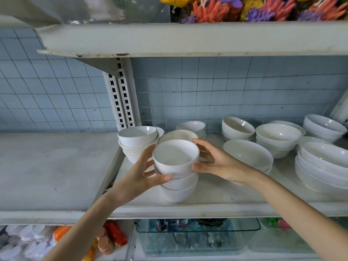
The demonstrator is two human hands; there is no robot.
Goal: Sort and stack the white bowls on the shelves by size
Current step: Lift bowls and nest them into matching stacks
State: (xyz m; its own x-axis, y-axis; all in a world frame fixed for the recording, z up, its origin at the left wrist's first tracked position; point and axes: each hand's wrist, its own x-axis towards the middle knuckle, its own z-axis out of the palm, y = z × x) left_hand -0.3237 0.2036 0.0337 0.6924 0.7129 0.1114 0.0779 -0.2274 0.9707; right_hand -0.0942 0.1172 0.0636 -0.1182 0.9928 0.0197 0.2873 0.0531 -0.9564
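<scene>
A stack of three small white bowls (177, 174) stands near the front of the middle shelf (216, 202). My left hand (143, 174) and my right hand (216, 161) clasp the top bowl (175, 157) from either side, thumbs toward me. Behind it on the left is another stack of small bowls (138, 140). Further small bowls (192, 127) sit at the back. Medium bowls (277, 138) and a shallow bowl (248, 153) stand to the right, and a stack of large bowls (323, 166) is at the far right.
A slotted upright post (120, 98) divides the shelf; its left section (52, 166) is bare. The upper shelf (188, 38) overhangs, carrying colourful artificial flowers (263, 8). Below are a glass container (197, 236) and packaged goods (111, 236). Blue tiles cover the wall.
</scene>
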